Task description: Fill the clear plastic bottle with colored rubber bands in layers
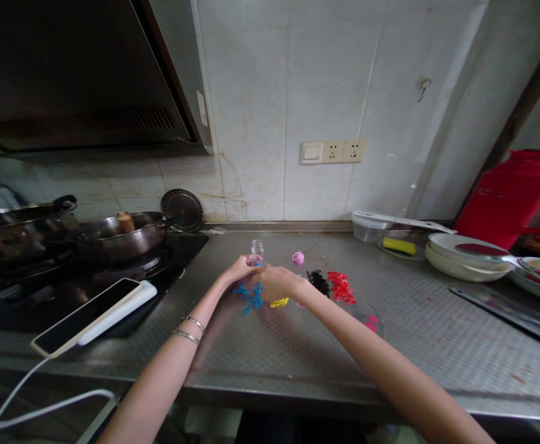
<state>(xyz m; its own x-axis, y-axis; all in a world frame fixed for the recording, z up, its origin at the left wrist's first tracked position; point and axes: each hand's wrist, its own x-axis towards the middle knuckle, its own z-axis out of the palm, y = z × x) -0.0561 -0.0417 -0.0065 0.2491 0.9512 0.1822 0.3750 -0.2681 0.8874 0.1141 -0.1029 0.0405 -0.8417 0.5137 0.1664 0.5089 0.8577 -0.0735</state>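
My left hand [240, 269] is closed around a small clear bottle [257, 248], its neck showing above the fingers. My right hand [277, 282] meets it at the bottle, with its fingers drawn together; a speck of blue shows by the fingertips, too small to name. Under the hands lies a loose pile of small blue pieces [252, 298]. Small yellow pieces [278, 303] show just below my right hand, partly covered by it. To the right are a pile of small black pieces [319, 282] and one of red pieces [341, 287]. A pink cap-like object [298, 257] sits behind them.
Left, a phone [87, 314] with a cable lies by the stove, where a pan [117, 237] stands. On the right are a yellow sponge [398, 246], stacked bowls [466, 265], a knife-like blade [510, 317] and a red thermos [510, 197]. Beside my right forearm are pink bits [372, 322].
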